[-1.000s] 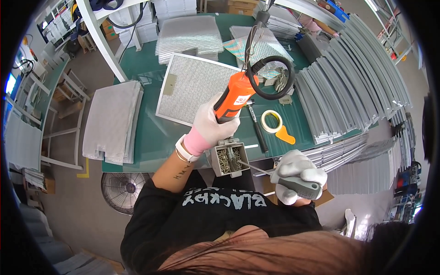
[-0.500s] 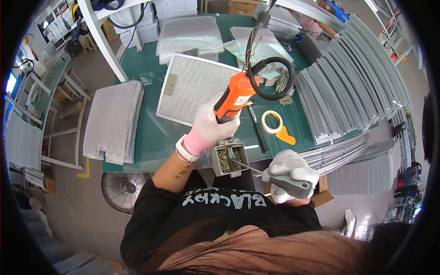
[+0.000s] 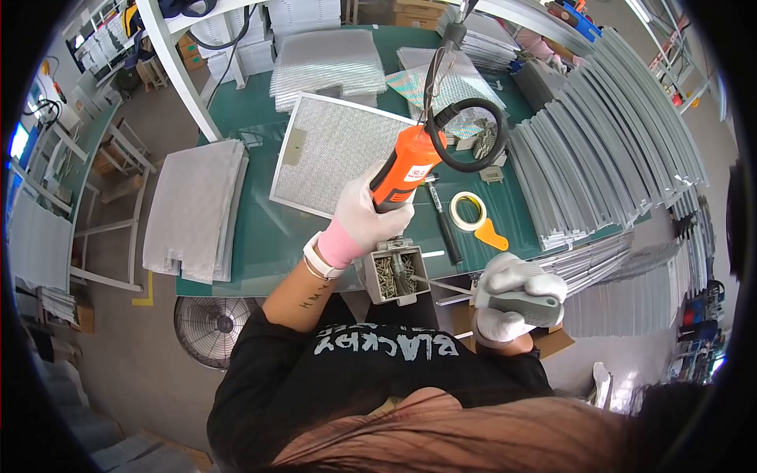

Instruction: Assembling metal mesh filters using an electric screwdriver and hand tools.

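A stack of pale mesh sheets (image 3: 193,209) is laid on the left part of the green worktop (image 3: 259,229), with a round wire-caged fan (image 3: 217,325) set on the floor below. Next, a framed mesh panel (image 3: 335,150) is laid flat at an angle. An orange power tool (image 3: 410,158), joined to a cable above, is gripped upright in the gloved left hand (image 3: 364,211), near the panel's right side. Just below it, a grey box (image 3: 372,280) filled with small screws is placed at the worktop's near edge. A hammer (image 3: 443,217), a roll of tape (image 3: 467,211) and a yellow scraper (image 3: 492,235) are lined up beyond. By the gloved right hand (image 3: 516,282), a grey-handled tool (image 3: 527,307) is gripped, its thin shaft pointed left toward the box. Grey metal strips (image 3: 607,150) are stacked at far right.
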`<action>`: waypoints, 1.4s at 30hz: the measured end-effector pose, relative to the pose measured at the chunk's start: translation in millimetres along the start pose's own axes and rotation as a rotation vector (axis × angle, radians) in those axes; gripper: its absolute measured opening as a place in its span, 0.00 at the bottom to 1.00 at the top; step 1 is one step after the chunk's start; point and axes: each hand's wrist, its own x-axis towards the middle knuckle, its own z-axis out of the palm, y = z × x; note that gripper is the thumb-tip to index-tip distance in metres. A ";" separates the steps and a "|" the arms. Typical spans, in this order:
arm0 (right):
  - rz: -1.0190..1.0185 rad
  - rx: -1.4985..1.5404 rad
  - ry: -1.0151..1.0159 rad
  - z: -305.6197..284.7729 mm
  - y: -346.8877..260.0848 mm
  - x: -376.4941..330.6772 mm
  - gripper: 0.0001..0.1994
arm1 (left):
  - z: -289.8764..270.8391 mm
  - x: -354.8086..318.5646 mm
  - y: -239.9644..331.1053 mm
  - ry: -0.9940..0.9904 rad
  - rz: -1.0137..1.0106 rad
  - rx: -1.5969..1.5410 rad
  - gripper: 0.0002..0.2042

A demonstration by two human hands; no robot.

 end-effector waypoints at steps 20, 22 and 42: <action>0.642 0.272 -0.012 10.3 21.5 41.8 0.17 | 3.7 -8.7 -8.2 -0.057 -0.036 0.010 0.17; 0.486 0.213 0.030 11.9 22.7 37.1 0.22 | 2.3 -10.1 -5.2 -0.052 -0.034 0.009 0.16; -0.188 0.047 -0.482 -5.3 -0.2 26.4 0.31 | 0.6 -12.1 -4.6 0.010 -0.028 0.083 0.15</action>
